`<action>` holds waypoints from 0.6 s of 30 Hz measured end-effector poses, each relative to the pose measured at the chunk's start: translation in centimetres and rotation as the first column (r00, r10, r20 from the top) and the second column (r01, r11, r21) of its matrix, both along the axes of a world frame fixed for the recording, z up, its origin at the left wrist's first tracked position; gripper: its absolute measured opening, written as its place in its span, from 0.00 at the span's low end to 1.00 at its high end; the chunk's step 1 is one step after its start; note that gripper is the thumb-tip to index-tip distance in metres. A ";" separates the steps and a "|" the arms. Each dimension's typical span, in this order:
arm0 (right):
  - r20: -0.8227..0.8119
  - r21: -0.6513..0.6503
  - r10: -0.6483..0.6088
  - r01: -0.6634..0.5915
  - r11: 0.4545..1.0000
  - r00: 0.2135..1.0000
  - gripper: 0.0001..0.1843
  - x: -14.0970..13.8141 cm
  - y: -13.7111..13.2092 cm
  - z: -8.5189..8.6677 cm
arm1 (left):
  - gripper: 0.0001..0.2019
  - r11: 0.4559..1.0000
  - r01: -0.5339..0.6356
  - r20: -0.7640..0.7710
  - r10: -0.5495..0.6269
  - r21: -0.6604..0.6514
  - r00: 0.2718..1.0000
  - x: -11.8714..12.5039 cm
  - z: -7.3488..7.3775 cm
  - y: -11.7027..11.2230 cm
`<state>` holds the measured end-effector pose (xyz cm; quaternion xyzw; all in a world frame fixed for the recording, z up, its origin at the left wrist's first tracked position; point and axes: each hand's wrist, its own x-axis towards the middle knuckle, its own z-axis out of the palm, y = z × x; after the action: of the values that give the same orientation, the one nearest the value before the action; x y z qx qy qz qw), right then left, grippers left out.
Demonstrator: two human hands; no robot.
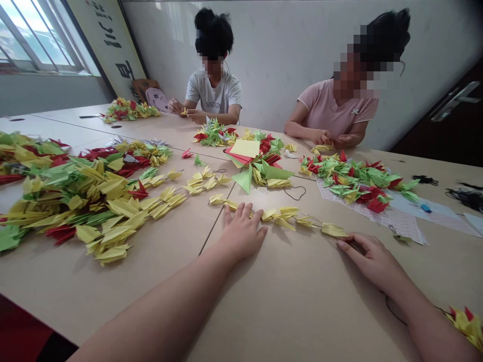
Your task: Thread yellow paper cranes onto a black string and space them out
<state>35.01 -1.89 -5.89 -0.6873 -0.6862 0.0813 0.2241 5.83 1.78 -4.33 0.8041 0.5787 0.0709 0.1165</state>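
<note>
A strand of yellow folded paper cranes (281,216) runs across the table in front of me. My left hand (243,234) lies over its left part, palm down with the fingers stretched out and apart, hiding a few cranes. At the strand's right end, beside the last yellow crane (334,230), my right hand (372,256) has thumb and forefinger pinched together on the strand's end. Dark cord shows by my right wrist. Behind my left hand lies another yellow crane strand (206,181).
A big heap of yellow, red and green cranes (94,186) covers the left. Ahead are square paper sheets (245,148); right of them, more cranes (362,178) on printed paper (409,226). Two people (215,93) (335,110) sit opposite, handling yellow folded paper. Black cord (466,198) lies far right.
</note>
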 end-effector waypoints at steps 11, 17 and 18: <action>0.020 0.007 0.005 -0.005 1.000 1.000 0.16 0.2 -0.1 0.0 | 0.22 0.997 0.070 0.021 -0.071 0.044 0.997 0.0 0.2 -0.4; 0.037 0.006 0.032 -0.033 0.999 0.999 0.16 0.1 0.0 0.1 | 0.22 0.997 0.071 0.018 -0.071 0.026 0.997 0.1 0.4 -0.3; 0.036 0.004 0.035 -0.035 0.999 0.999 0.16 0.1 0.0 0.1 | 0.22 0.997 0.070 0.018 -0.071 0.027 0.997 0.1 0.4 -0.2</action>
<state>35.11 -1.92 -5.81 -0.6759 -0.7022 0.0711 0.2119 5.95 1.54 -3.92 0.8247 0.5479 0.0817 0.1139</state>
